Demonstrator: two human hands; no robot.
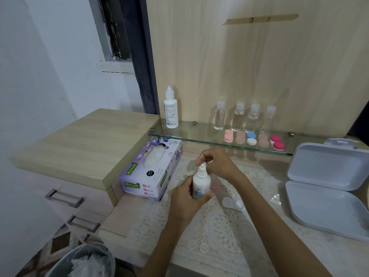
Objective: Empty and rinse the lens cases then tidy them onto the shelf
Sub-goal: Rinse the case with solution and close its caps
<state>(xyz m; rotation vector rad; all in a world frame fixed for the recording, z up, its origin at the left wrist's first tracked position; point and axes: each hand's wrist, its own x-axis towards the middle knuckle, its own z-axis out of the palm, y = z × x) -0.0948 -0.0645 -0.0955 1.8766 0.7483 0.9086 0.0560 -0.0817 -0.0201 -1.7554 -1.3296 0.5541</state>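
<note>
An open white box [327, 206] lies on the table [119, 222] at the right, and a tissue box [151, 170] at the left. The glass shelf [199, 134] at the far side carries the lens cases [251, 138] in a row, just in front of some clear bottles [237, 118]. Above the middle of the table, the left hand [184, 193] is wrapped around an upright white bottle [200, 182], and the right hand [215, 162] pinches its tip.

Tissue box [151, 168], left edge of counter [127, 222]: "Mysoft" in green on top face and near faces; "Soft Facial Tissue" on near end; black roundel, apparently "100%". White bottle [170, 112], left end of glass shelf [199, 135]: barcode, fine print illegible.
</note>
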